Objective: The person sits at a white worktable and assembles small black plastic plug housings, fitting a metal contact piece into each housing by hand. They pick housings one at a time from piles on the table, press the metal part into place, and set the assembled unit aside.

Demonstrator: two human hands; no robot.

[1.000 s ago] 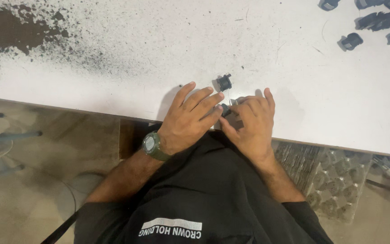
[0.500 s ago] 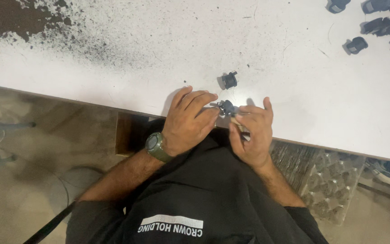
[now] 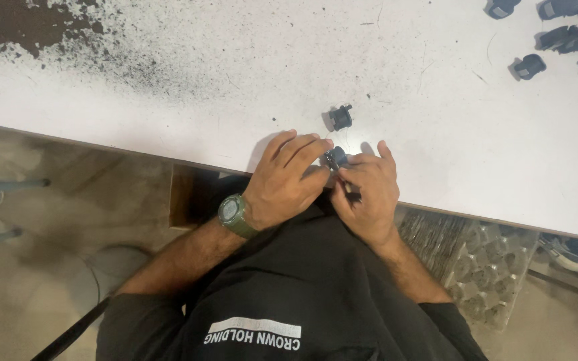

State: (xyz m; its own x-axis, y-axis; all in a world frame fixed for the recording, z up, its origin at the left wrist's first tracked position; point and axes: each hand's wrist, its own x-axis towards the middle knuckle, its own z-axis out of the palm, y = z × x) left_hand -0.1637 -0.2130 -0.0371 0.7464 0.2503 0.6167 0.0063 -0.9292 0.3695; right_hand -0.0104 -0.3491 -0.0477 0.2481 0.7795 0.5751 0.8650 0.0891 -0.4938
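Hands have shifted slightly since half a second ago, sitting a little closer over the table edge, while the loose black part [image 3: 340, 117] lies on the white table [image 3: 436, 100] as before. Left hand [image 3: 289, 177] (watch [image 3: 235, 215] on its wrist) curls its fingers onto a small dark part [image 3: 335, 158], pinching it from the left. Right hand [image 3: 366, 194] closes on the same part from the right, with a thin dark piece beneath its fingers. More black parts [image 3: 528, 66] lie well apart at the far right.

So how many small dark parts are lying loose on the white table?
About 7: one just beyond the hands, one further right, roughly five clustered at the top-right corner; some cut off by the frame.
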